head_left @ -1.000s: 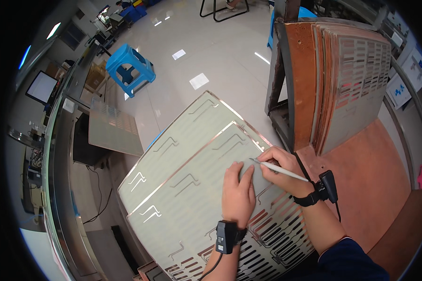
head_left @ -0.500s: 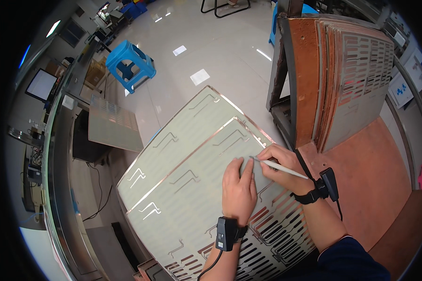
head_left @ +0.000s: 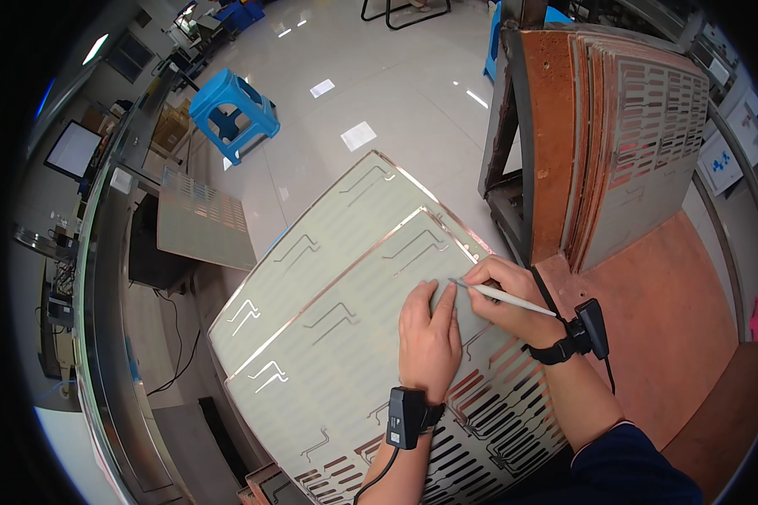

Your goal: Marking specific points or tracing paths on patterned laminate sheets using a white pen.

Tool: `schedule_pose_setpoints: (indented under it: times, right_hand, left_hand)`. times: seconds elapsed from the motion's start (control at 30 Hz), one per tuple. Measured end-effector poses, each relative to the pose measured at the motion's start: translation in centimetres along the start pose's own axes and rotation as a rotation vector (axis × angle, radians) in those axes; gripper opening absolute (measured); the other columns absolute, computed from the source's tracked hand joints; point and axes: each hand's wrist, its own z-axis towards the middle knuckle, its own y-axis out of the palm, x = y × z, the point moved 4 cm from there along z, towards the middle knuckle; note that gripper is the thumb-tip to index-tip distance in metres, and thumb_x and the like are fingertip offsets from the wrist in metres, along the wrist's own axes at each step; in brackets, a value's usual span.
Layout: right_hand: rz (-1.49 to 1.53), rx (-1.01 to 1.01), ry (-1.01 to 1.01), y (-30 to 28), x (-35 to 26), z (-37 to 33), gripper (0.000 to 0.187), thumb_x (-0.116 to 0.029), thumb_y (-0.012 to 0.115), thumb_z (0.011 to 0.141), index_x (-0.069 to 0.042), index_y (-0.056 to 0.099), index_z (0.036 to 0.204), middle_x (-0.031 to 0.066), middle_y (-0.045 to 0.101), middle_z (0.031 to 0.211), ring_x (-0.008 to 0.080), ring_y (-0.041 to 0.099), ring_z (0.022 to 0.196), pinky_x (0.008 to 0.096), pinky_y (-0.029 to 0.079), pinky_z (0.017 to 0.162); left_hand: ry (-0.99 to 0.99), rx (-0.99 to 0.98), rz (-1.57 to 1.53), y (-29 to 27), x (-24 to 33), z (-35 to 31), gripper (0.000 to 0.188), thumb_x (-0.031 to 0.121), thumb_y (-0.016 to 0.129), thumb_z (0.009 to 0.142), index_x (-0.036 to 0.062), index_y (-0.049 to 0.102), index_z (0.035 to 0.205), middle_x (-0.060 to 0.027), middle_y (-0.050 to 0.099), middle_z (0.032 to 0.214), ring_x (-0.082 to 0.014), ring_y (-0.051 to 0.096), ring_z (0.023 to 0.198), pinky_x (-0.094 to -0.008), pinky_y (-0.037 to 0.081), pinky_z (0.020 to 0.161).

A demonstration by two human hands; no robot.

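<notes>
A large pale grey-green circuit panel [head_left: 345,370] with copper edges and dark slots lies in front of me, overlapping a similar panel [head_left: 312,227] beyond it. My left hand [head_left: 429,337] rests on the nearer panel with its fingers stretched out. Just right of it, my right hand [head_left: 509,295] grips a slim white pen-shaped tool [head_left: 522,303] with a narrow grey tip. That tip points left at the panel surface, close to my left index fingertip. Whether it is a pen or a blade I cannot tell. Both wrists wear black strapped devices with cables.
A rack at right holds upright copper-edged panels [head_left: 661,143] over a copper-coloured board [head_left: 665,328]. Another panel [head_left: 202,223] leans at left beside a long metal-edged bench [head_left: 114,337]. A blue stool [head_left: 236,118] stands on the tiled floor beyond.
The head view has shifted very slightly. My hands and the tool stay almost in the same place on the panel.
</notes>
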Motion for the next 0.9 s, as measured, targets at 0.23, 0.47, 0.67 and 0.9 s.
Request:
schedule_pose_setpoints:
  times: [0.23,0.47,0.67,0.9]
  right_hand:
    - [-0.011,-0.017,0.006,-0.07,0.39,-0.05,0.011,-0.002,0.067,0.081,-0.001,0.063,0.091,0.0114,0.066,0.085,0.0236,0.065,0.075,0.0315,0.052,0.069]
    - [0.000,-0.062,-0.007,0.06,0.36,0.07,0.011,-0.003,0.068,0.081,-0.002,0.064,0.090,0.0110,0.066,0.085,0.0248,0.065,0.076,0.0320,0.052,0.071]
    - [-0.020,-0.047,-0.043,0.19,0.34,0.00,0.010,-0.003,0.067,0.081,-0.002,0.064,0.091,0.0107,0.066,0.086,0.0260,0.065,0.077,0.0327,0.052,0.072]
    - [-0.018,-0.035,-0.036,0.30,0.22,0.10,0.010,-0.003,0.067,0.081,-0.001,0.064,0.091,0.0110,0.066,0.086,0.0258,0.065,0.079,0.0328,0.052,0.073]
  left_hand:
    - [-0.042,0.079,-0.106,-0.12,-0.37,-0.29,0.021,0.000,0.065,0.090,0.0003,0.071,0.110,-0.0218,0.060,0.124,-0.0389,0.058,0.119,-0.0441,0.049,0.101]
    - [-0.060,0.096,-0.099,-0.29,-0.38,-0.24,0.019,0.000,0.066,0.090,0.0002,0.072,0.108,-0.0215,0.061,0.122,-0.0386,0.059,0.118,-0.0435,0.049,0.101]
    - [-0.053,0.092,-0.090,-0.20,-0.38,-0.32,0.024,0.000,0.066,0.090,0.0003,0.072,0.113,-0.0217,0.060,0.123,-0.0383,0.058,0.119,-0.0432,0.048,0.102]
    - [-0.057,0.081,-0.081,-0.32,-0.39,-0.29,0.025,0.001,0.066,0.090,0.0002,0.072,0.114,-0.0221,0.060,0.124,-0.0384,0.058,0.119,-0.0437,0.047,0.103]
